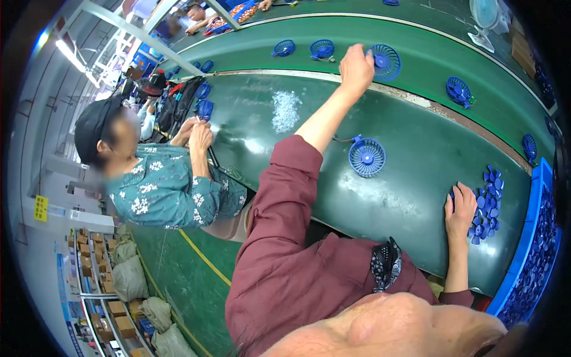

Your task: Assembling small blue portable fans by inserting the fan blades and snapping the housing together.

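My left hand (358, 68) reaches to the far edge of the table and pinches the near-left side of a round blue fan housing (386, 63) over the green conveyor belt. Another blue fan housing (367, 157), with a short wire at its side, lies on the table in front of me. At the right, my right hand (461, 215) rests low on the table, fingers bent around a small blue fan blade (453, 194), which they partly hide. Beside it lies a loose pile of blue fan blades (488, 205).
A blue bin (523, 238) full of blue blades stands at the right. Small clear pieces (286, 111) lie on the table's far left. More fan housings (458, 91) sit along the belt. At my left, a co-worker in a floral top (172, 187) handles a blue part.
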The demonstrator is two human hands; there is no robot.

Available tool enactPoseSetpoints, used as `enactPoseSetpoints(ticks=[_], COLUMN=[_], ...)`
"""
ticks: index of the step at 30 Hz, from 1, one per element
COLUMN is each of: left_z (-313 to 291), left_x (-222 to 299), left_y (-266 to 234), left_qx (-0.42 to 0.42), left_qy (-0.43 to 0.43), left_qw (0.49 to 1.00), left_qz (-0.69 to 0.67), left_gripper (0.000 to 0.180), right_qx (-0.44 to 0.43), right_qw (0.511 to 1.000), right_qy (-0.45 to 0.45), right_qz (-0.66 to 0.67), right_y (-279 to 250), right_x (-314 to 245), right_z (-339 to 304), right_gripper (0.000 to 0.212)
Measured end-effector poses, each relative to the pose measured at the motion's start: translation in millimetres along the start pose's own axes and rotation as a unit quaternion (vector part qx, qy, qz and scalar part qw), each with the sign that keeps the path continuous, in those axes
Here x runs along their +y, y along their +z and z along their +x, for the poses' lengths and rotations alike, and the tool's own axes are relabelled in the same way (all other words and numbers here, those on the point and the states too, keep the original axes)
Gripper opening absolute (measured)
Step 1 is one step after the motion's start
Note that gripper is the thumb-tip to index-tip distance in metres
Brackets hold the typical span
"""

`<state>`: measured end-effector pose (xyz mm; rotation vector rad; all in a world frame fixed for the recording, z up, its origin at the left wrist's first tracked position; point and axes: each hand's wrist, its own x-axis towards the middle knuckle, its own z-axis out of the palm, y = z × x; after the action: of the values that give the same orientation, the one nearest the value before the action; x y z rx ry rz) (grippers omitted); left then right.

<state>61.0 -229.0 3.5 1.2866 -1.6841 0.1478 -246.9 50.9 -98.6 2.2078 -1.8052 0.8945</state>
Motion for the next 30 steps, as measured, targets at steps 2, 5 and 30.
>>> enactPoseSetpoints(ticks=[2,5,30], left_z=[-16.7,-54.6,-191.9], left_x=[17.4,35.2,118.6], left_y=[-14.2,-26.0,-60.7], left_qx=[-0.163,-0.285,-0.434], left_qy=[-0.2,-0.3,-0.402], left_qw=[0.939,0.785,0.499], left_qz=[-0.228,-0.46,-0.633], left_gripper=[0.025,0.028,0.035], right_qx=[0.017,0.027,-0.062], right_qw=[1.0,0.996,0.972], right_qy=[-0.009,-0.077,0.143], right_qz=[-0.015,0.039,0.176], right_y=[-2.5,-0.5,-35.0], right_x=[1.4,5.3,-5.0], right_z=[-4.9,12.4,18.2], right_gripper=[0.029,0.033,0.017])
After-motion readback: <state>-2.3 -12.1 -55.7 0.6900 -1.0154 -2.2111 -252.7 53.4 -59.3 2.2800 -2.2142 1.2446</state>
